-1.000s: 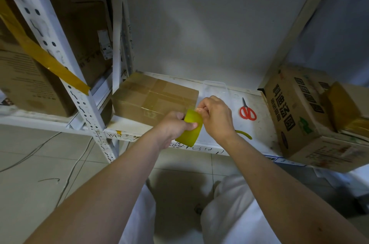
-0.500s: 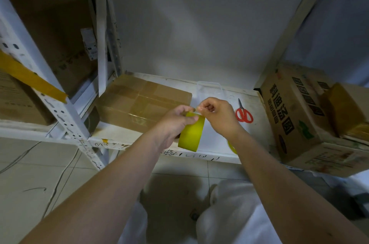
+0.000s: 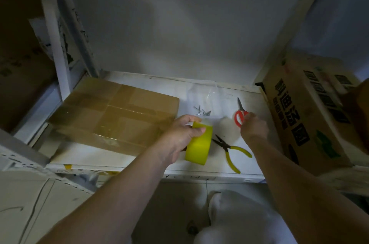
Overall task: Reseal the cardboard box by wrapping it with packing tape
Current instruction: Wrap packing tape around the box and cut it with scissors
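A flat brown cardboard box point(image 3: 111, 116), crossed with clear tape strips, lies on the left of the white shelf point(image 3: 139, 161). My left hand point(image 3: 182, 135) grips a yellow roll of packing tape point(image 3: 199, 145) just right of the box, above the shelf's front part. My right hand point(image 3: 253, 127) is at the red handles of the scissors point(image 3: 240, 114), which lie on the shelf with blades pointing away; its fingers are curled at the handles, and I cannot tell whether they hold them.
Yellow-handled pliers point(image 3: 229, 149) lie between the tape roll and my right arm. Several nails point(image 3: 201, 112) and a clear plastic bag point(image 3: 201, 92) sit behind. A printed cardboard carton point(image 3: 305, 120) stands at the right. White rack posts point(image 3: 54, 44) rise at the left.
My right hand has left the tape roll and moved right to the scissors. My left hand still holds the roll, now lower. The view has shifted closer to the shelf.
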Tool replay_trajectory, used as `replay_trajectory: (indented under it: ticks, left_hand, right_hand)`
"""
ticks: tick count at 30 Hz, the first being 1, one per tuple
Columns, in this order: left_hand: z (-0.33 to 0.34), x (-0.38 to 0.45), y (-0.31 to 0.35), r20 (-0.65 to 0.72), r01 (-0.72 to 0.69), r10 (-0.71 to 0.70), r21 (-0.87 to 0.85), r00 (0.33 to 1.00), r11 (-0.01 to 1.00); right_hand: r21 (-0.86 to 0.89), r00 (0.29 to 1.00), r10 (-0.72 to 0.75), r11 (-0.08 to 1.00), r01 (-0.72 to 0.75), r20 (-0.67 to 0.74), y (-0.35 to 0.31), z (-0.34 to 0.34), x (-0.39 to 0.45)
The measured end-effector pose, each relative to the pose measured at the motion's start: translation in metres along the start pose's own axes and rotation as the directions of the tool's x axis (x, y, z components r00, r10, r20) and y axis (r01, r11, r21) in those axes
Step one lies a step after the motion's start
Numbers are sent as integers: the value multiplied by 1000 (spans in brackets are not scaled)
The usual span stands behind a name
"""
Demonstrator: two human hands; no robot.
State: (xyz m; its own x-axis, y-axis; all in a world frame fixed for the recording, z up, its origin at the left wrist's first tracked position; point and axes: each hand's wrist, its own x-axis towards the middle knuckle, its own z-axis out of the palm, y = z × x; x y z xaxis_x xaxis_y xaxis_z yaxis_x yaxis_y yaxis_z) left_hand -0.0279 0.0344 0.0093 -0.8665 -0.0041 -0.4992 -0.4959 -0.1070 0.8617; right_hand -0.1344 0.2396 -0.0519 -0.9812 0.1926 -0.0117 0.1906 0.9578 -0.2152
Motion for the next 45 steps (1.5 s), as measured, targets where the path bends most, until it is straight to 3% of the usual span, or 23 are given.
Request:
replay_trajectory:
  ticks: [7, 12, 16, 21, 30, 39, 45]
  left_hand:
    - [9, 23, -4, 27, 18, -18, -24, 999, 1000]
    - [14, 26, -3, 41, 23, -22, -22, 999, 1000]
    - [14, 22, -3, 33, 25, -24, -11, 999, 1000]
    - [12, 1, 4, 7, 16, -16, -33, 1000, 999]
    - [3, -64, 12, -23, 1, 0, 15, 1000, 1000]
    - [-17, -101, 0, -62, 1, -1, 8, 998, 1000]
    - [-37, -107, -12, -76, 27, -26, 13, 997, 1000]
  right_hand:
    - [-90, 998, 63, 994, -63, -4, -7, 24, 29]
    - [-64, 990, 139, 988, -139, -7, -5, 26, 29]
    - [40, 978, 208, 977, -208, 19, 1, 20, 25]
    - [317, 968, 252, 919, -236, -10, 0, 3, -5]
    - [432, 992, 119, 897, -93, -34, -23, -8, -100]
    - [152, 983, -4, 988, -24, 181, -39, 5, -161]
    - [-17, 971, -93, 995, 99, 222, -59, 4, -154]
